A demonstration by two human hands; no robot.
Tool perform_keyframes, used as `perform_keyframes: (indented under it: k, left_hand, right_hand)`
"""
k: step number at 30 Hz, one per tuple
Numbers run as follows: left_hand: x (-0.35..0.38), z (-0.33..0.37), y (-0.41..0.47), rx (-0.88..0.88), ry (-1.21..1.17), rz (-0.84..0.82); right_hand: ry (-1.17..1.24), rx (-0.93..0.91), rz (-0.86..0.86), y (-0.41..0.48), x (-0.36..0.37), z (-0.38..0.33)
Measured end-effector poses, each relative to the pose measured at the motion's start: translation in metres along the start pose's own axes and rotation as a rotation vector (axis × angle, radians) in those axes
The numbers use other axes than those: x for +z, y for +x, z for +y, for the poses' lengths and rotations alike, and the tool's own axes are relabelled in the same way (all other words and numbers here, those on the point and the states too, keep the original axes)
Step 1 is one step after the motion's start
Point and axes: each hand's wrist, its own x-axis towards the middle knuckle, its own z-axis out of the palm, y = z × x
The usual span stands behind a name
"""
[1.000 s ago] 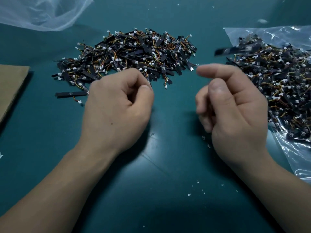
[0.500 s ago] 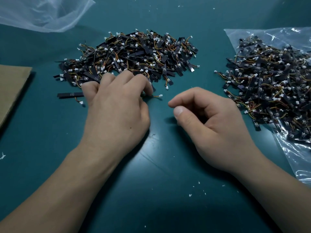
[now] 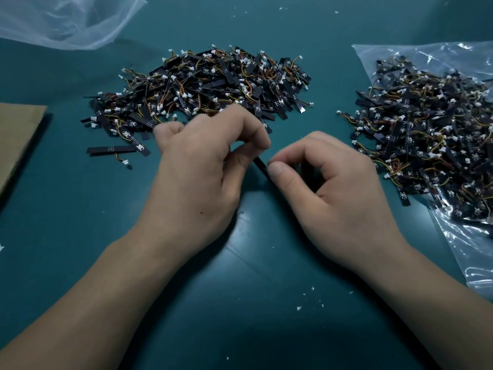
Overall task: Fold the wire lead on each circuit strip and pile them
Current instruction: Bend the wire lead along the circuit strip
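Note:
A black circuit strip (image 3: 260,164) spans the gap between my two hands just above the green table. My left hand (image 3: 202,166) pinches its upper end with curled fingers; my right hand (image 3: 328,188) pinches the lower end between thumb and forefinger. Most of the strip and its wire lead are hidden by my fingers. A large heap of black strips with orange wires and white plugs (image 3: 213,84) lies behind my left hand. A second heap (image 3: 426,134) lies to the right on a clear plastic bag (image 3: 474,252).
A single strip (image 3: 114,150) lies apart at the left heap's near edge. A brown cardboard sheet (image 3: 18,134) lies at the left edge. A crumpled clear bag (image 3: 66,20) sits at the back left. White crumbs (image 3: 310,297) dot the green table (image 3: 240,316).
My left hand took a strip from the near edge of the left heap and drew back. My right hand came in from the right heap and took hold of the strip's other end.

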Motion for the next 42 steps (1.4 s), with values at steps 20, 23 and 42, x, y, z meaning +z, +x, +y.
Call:
perform_keyframes:
  k: [20,23,42]
  left_hand:
    - [-0.0007,-0.005,0.0025,0.106,-0.13,0.041]
    - [-0.0019,-0.0044,0.0032,0.122,-0.128,0.031]
    - [-0.0039,0.0006,0.0014,0.053,-0.15,-0.087]
  right_hand:
    - [0.314,0.069,-0.064,-0.0008,-0.0056,-0.0016]
    - [0.214,0.029,-0.057,-0.0021,-0.0039,-0.001]
    - [0.23,0.02,-0.086,-0.0024,-0.003,0.0006]
